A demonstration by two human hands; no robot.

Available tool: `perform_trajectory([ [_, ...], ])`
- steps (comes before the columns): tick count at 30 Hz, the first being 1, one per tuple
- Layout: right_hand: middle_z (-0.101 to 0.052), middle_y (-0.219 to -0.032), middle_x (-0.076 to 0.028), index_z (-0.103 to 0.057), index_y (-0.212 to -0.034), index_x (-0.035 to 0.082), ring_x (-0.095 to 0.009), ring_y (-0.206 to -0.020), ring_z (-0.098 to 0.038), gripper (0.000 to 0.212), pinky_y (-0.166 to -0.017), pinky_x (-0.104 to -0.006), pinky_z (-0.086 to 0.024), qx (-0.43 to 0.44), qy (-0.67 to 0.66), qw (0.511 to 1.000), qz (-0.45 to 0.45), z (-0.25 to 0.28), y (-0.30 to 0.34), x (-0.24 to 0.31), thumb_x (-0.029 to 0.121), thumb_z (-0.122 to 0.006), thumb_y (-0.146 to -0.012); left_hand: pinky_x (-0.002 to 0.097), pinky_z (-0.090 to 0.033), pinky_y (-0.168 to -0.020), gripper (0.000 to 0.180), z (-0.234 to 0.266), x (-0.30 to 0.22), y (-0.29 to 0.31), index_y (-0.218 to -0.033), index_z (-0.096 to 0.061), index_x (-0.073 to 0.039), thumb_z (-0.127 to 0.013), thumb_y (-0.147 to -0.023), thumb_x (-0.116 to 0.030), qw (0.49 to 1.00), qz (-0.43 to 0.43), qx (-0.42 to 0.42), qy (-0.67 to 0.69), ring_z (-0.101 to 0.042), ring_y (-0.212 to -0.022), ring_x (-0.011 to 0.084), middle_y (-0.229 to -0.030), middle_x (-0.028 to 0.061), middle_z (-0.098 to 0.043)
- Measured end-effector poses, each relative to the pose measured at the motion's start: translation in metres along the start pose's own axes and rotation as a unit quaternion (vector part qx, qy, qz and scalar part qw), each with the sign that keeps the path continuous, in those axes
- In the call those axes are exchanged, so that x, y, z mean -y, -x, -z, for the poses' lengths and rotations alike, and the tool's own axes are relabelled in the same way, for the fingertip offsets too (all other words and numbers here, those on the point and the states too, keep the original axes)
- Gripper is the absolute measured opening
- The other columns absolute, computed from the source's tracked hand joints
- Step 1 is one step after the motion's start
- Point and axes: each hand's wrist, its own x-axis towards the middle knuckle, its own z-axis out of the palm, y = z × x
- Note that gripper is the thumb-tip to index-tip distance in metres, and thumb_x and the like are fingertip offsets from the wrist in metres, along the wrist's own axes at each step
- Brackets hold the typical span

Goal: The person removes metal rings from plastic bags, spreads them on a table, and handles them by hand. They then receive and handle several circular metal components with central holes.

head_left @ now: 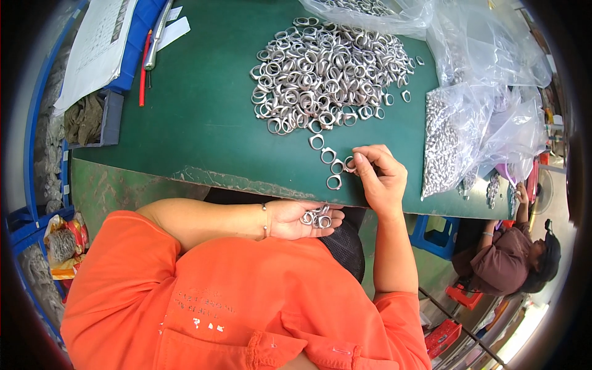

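Note:
My left hand (287, 219) lies palm up just below the table's front edge. Cupped in it are several small silver metal rings (324, 221), each with a flattened side. Over the tabletop, my right hand (383, 179) pinches a metal ring (349, 163) between thumb and fingers; its fingers partly cover that ring. Beside the fingertips, several loose rings (328, 155) trail down from a large heap of the same rings (327, 77) on the green table (197, 105).
Clear plastic bags (441, 139) packed with small metal parts stand at the right. A red pencil (143, 74) and a paper sheet (95, 46) on a blue bin lie at the left. Another person (509, 259) sits at far right, near a blue stool (435, 233).

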Motion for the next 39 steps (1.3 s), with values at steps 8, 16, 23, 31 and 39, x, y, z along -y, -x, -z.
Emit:
perform_trajectory([
  [8,-0.061,-0.072,-0.006,-0.064,-0.083,-0.001,-0.012,-0.063,-0.058,0.006,-0.057,-0.0228,-0.046,-0.022,-0.041,0.998,-0.042,-0.006,0.001,0.003,-0.002,-0.061,-0.078,0.0362,-0.048,-0.086,0.032,0.002,0.000,0.001,-0.116,-0.050,-0.001,-0.047,-0.092,-0.022,1.000,0.003,-0.009,0.003,-0.057,-0.100,0.0216,-0.109,0.0109,-0.057],
  [16,-0.055,-0.079,-0.002,-0.065,-0.081,0.008,-0.021,-0.076,-0.050,0.015,-0.072,-0.0322,-0.036,0.056,0.175,0.973,0.137,-0.003,-0.006,0.007,0.006,-0.069,-0.066,0.0349,-0.048,-0.086,0.033,-0.001,-0.002,0.000,-0.116,-0.050,0.000,-0.047,-0.092,-0.023,1.000,0.004,0.007,-0.004,-0.057,-0.100,0.0204,-0.108,0.0102,-0.057],
  [23,-0.057,-0.095,-0.005,-0.063,-0.094,0.009,-0.024,-0.089,-0.051,0.030,-0.078,-0.0360,-0.036,0.094,0.217,0.953,0.189,-0.007,-0.008,0.018,0.010,-0.069,-0.066,0.0353,-0.048,-0.086,0.033,0.000,-0.001,-0.003,-0.116,-0.049,-0.001,-0.045,-0.093,-0.023,1.000,-0.003,0.009,-0.015,-0.057,-0.100,0.0212,-0.107,0.0106,-0.057],
  [31,-0.058,-0.088,-0.008,-0.061,-0.084,0.004,-0.026,-0.082,-0.055,0.020,-0.072,-0.0366,-0.041,0.237,0.087,0.937,0.243,-0.017,0.036,0.028,0.003,-0.065,-0.064,0.0403,-0.048,-0.088,0.025,0.005,0.006,-0.003,-0.110,-0.049,-0.004,-0.038,-0.094,-0.020,0.997,-0.005,0.056,0.057,-0.056,-0.098,0.0213,-0.109,0.0109,-0.054],
  [39,-0.055,-0.082,-0.011,-0.061,-0.086,0.002,-0.027,-0.076,-0.053,0.017,-0.066,-0.0335,-0.044,-0.015,0.202,0.952,0.231,-0.038,-0.023,0.026,-0.002,-0.065,-0.070,0.0421,-0.044,-0.093,0.036,0.006,0.003,-0.001,-0.120,-0.046,-0.001,-0.047,-0.091,-0.021,0.999,-0.003,0.029,0.045,-0.053,-0.108,0.0266,-0.116,0.0146,-0.055],
])
